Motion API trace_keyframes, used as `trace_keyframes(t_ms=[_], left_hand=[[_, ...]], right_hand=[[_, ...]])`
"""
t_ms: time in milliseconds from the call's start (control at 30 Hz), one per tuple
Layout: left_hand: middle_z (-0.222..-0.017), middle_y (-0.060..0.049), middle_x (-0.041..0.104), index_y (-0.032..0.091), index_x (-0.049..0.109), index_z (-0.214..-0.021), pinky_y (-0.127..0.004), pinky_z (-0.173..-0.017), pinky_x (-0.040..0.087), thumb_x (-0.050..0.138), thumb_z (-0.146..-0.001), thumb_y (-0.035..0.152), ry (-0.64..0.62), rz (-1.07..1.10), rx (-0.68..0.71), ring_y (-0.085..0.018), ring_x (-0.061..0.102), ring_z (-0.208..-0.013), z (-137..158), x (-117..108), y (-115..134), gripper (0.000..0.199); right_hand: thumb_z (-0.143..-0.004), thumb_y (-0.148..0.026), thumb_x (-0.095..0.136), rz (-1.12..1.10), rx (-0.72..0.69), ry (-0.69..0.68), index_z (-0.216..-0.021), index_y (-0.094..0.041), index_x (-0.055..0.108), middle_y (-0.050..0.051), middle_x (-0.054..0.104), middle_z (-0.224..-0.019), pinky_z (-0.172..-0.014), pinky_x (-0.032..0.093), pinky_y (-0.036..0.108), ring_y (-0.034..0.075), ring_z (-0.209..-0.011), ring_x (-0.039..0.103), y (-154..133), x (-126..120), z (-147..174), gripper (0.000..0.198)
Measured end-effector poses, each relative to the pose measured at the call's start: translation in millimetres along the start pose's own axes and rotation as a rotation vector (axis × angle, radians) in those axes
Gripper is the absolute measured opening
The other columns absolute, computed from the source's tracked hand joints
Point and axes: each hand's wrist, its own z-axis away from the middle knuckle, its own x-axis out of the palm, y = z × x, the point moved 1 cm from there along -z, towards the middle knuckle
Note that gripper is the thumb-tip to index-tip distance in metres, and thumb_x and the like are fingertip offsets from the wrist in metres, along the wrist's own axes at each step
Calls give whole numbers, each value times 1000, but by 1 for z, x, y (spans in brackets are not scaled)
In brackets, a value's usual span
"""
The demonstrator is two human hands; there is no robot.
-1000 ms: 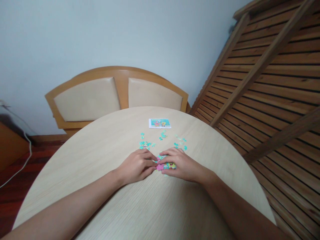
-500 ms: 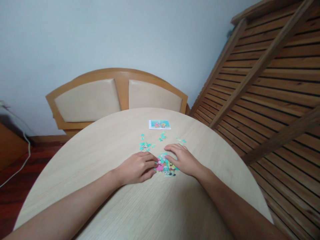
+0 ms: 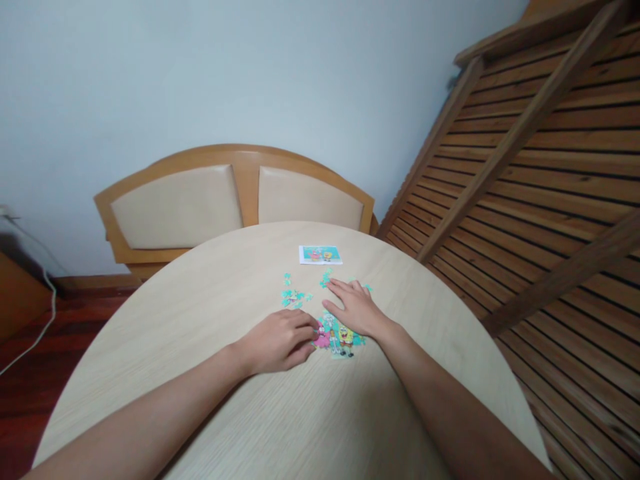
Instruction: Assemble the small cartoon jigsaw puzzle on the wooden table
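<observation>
A partly joined jigsaw puzzle (image 3: 345, 339) with cartoon figures, pink, white and yellow on teal, lies flat on the round table (image 3: 210, 293). My left hand (image 3: 283, 340) rests at its left edge, fingertips touching the pink figure, fingers loosely bent and thumb apart. Beyond the puzzle, my right hand (image 3: 355, 307) is stretched out palm down. Its fingertips are at a small cluster of loose teal puzzle pieces (image 3: 327, 275), with the thumb spread away. More loose pieces (image 3: 293, 297) lie past my left hand, and a few (image 3: 369, 287) show behind my right hand, partly covered.
A picture card (image 3: 321, 255) with the same cartoon figures lies near the far side of the table. Behind the table stands a padded wooden headboard (image 3: 245, 190) against the wall. A slatted wooden frame (image 3: 530, 173) leans at the right. A white cable (image 3: 50, 313) hangs at the left.
My right hand has moved from the puzzle's upper right edge away from me to the loose pieces, uncovering the yellow figure. My left hand stays at the puzzle. The view has tilted slightly.
</observation>
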Motion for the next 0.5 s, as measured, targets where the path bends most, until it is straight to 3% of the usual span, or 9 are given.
trace_keyframes(t_ms=[200,367,500], left_hand=[[-114,-10,68,17,67,-108,-37,-97,51,52,-95,23,-7,-10,0,-23,65,-106,0,0,1,21],[-116,-9,68,18,67,-110,-37,-98,51,52,-95,22,0,0,-9,-23,65,-106,1,1,0,21],[-117,-9,68,19,67,-111,-37,-98,51,51,-96,22,-2,12,-10,-22,65,-107,1,1,0,22]], right_hand=[[-102,-48,42,-63,-118,7,-139,-29,57,6,53,-149,-106,32,55,28,-123,47,0,0,6,44],[-102,-46,46,-60,-97,56,-141,-24,54,8,53,-148,-108,31,52,27,-130,45,1,2,6,45],[-100,-43,49,-15,-84,109,-123,-22,66,9,67,-130,-103,35,49,28,-122,51,1,-5,11,36]])
